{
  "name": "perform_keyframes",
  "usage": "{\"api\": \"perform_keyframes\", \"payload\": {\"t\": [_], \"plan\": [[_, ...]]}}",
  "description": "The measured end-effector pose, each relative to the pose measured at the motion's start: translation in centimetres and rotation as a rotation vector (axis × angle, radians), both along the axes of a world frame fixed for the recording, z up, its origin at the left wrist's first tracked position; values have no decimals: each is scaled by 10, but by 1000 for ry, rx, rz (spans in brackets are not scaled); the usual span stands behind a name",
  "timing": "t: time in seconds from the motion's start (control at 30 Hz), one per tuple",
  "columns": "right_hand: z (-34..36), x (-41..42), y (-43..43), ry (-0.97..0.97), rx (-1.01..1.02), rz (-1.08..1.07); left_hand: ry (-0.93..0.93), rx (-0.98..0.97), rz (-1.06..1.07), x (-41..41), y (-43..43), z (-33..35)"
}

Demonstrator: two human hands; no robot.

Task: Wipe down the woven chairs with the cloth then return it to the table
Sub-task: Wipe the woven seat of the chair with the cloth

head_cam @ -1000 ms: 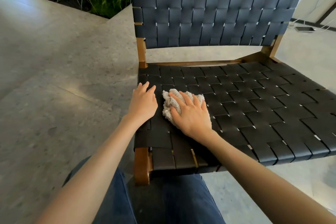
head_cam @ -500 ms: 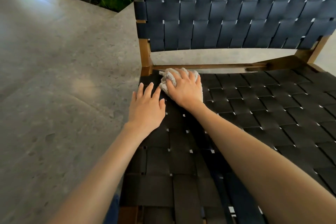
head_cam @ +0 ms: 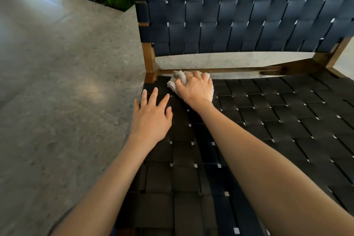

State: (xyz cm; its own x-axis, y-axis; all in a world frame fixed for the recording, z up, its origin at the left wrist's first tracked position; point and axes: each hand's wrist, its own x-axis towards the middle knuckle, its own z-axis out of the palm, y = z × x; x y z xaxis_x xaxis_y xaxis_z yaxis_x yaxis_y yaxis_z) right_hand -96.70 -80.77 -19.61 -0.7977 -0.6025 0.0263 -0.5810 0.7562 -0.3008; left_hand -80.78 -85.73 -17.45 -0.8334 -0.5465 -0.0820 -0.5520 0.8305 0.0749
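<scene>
The right hand [head_cam: 195, 88] has pushed the cloth [head_cam: 172, 84] back to the seat's rear rail [head_cam: 235, 70].

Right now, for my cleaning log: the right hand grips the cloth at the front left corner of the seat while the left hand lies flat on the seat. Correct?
Not quite. The head view shows the right hand gripping the cloth at the back left corner of the seat, by the wooden rear rail under the backrest, not the front. The left hand does lie flat on the seat.
</scene>
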Motion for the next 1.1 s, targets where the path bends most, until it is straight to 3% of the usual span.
{"api": "perform_keyframes", "payload": {"t": [0.27,0.43,0.77,1.1], "plan": [[9,42,66,-54,-30,124,3,8,10,5,5,9],[31,93,123,-71,20,149,-95,6,-1,16,24,16],[85,186,225,-97,50,163,-130,18,-172,43,59,30],[84,176,265,26,145,52,-174,74,-207,31,80,31]]}}
